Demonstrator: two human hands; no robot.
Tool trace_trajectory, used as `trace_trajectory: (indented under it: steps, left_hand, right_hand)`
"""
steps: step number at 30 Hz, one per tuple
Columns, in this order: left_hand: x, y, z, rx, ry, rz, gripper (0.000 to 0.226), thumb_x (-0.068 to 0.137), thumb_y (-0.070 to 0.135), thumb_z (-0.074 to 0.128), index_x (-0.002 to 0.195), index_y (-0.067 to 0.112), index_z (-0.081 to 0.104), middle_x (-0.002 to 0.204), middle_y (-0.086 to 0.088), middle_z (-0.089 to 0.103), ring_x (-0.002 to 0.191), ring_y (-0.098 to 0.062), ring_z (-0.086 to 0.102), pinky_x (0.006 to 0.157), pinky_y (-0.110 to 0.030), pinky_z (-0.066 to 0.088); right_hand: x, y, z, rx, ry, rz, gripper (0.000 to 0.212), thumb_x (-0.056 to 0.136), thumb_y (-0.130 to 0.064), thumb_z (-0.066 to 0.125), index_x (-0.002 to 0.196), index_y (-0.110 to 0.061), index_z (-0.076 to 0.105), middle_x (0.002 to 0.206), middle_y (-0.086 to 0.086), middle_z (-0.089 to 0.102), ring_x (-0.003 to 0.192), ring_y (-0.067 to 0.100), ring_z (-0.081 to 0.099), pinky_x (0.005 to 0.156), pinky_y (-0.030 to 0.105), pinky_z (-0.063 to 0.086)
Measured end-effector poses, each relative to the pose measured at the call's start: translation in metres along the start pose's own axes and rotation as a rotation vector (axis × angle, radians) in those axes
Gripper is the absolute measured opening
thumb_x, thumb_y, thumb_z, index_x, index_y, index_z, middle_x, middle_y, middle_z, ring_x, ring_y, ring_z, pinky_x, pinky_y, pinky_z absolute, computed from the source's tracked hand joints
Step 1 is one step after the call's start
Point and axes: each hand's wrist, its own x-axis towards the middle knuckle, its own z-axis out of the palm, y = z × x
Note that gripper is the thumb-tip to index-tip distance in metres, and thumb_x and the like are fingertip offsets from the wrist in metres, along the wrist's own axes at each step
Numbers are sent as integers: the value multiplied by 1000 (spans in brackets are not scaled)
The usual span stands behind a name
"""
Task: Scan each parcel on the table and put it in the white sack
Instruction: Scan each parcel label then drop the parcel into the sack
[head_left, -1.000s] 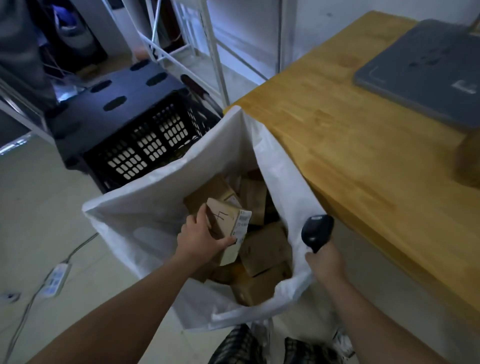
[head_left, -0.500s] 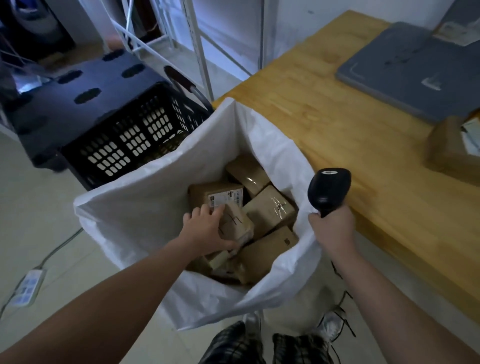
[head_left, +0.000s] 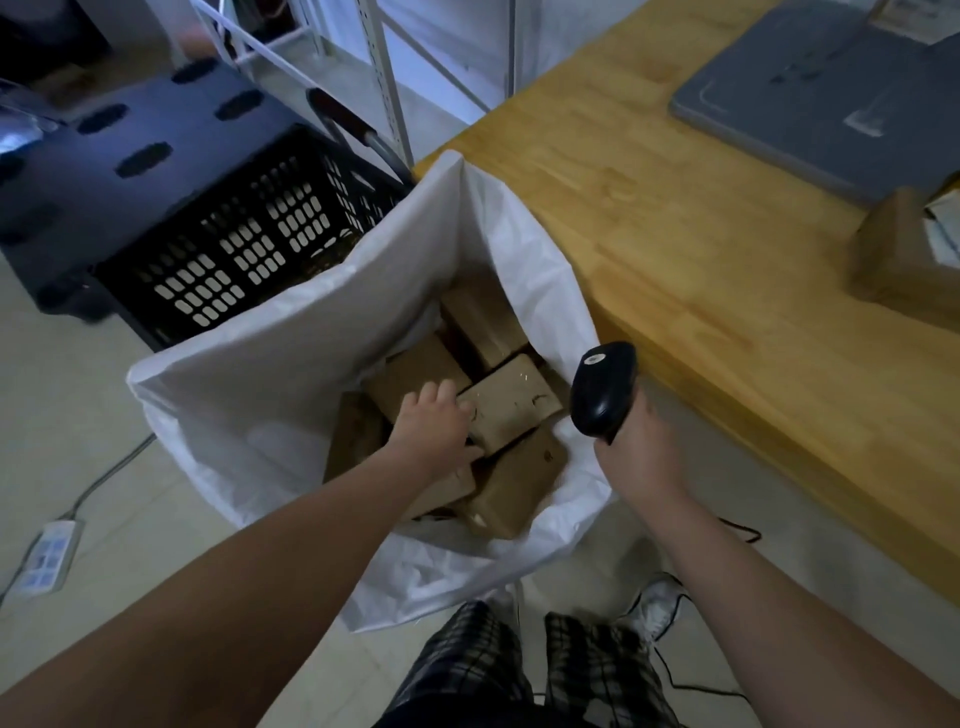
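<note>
The white sack (head_left: 270, 374) stands open on the floor against the wooden table (head_left: 675, 249), with several brown parcels inside. My left hand (head_left: 434, 423) reaches into it and grips the left end of a brown parcel (head_left: 511, 405) with pen marks, which lies on top of the others. Just right of the sack's rim, my right hand (head_left: 641, 460) holds a black barcode scanner (head_left: 602, 392) upright. Another brown parcel (head_left: 898, 260) sits on the table at the right edge of the view.
A grey flat pad (head_left: 821, 88) lies on the table's far right. A black slotted crate (head_left: 234, 239) on a dark cart stands behind the sack. A metal rack frame (head_left: 384, 78) is beyond it. A power strip (head_left: 49, 556) and cable lie on the floor, left.
My left hand has lowered the marked parcel deeper into the sack, onto the other parcels. My right hand has lifted the scanner a little beside the sack's rim.
</note>
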Motion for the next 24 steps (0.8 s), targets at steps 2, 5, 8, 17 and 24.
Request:
trace_trajectory:
  steps: [2,5,8,17,24]
  left_hand:
    - [4,6,-8,-74,68,20,57,92,48,53,140,19,40,133,-8,41,123,-29,39,101,-40,35]
    - [9,16,-24,-169,127,35,54,94,44,51,140,19,40,131,-6,43,121,-27,41,100,-39,36]
    - [17,31,-48,-234,189,63,51,94,42,50,138,18,42,131,-7,44,121,-26,41,98,-38,36]
    - [59,133,-123,-263,231,271,50,94,42,52,138,18,46,131,-9,48,122,-31,43,99,-39,38]
    - [106,247,-175,-260,242,417,52,96,44,50,142,19,42,134,-8,45,124,-28,41,104,-38,36]
  right_hand:
    - [0,3,-1,15,-22,24,49,83,-4,63,129,-8,46,103,14,64,90,29,61,71,34,47]
    - [1,10,-10,35,26,27,45,81,-4,66,123,-4,51,114,13,55,89,24,56,73,32,45]
    - [3,17,-33,106,136,53,29,79,-7,69,104,-1,57,109,15,54,83,23,52,68,28,37]
    - [12,80,-160,208,383,278,23,83,-12,67,97,-8,49,72,7,57,68,27,56,49,25,33]
    - [33,149,-261,188,539,303,32,84,-9,65,68,-16,39,59,5,48,55,20,47,48,27,31]
